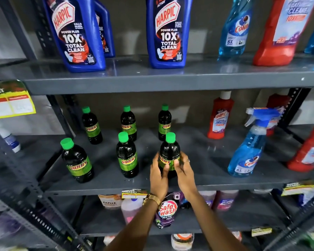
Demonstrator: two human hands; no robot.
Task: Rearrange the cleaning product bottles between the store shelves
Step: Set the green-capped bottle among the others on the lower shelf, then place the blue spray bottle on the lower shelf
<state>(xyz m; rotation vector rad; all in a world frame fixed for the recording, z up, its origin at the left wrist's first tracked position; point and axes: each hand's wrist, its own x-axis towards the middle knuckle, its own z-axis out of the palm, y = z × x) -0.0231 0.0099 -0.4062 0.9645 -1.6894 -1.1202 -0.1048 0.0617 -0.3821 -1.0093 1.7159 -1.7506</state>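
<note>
Several dark Sunny bottles with green caps stand in two rows on the middle shelf (pixel 198 180). Both hands wrap the front right Sunny bottle (pixel 170 151), which stands upright on the shelf. My left hand (pixel 159 175) grips its left side and my right hand (pixel 184 171) its right side, a ring on one finger. Two more front-row Sunny bottles (pixel 127 156) (pixel 77 161) stand to the left. On the same shelf to the right stand a red Harpic bottle (pixel 219 117) and a blue Colin spray bottle (pixel 248 147).
The top shelf (pixel 152 82) carries blue Harpic bottles (pixel 168 31), a Colin refill (pixel 236 28) and a red bathroom cleaner (pixel 279 31). Below, a Safe Wash pouch (pixel 166 211) and pink bottles sit on the lower shelf. Dark slotted uprights (pixel 25 187) frame the rack.
</note>
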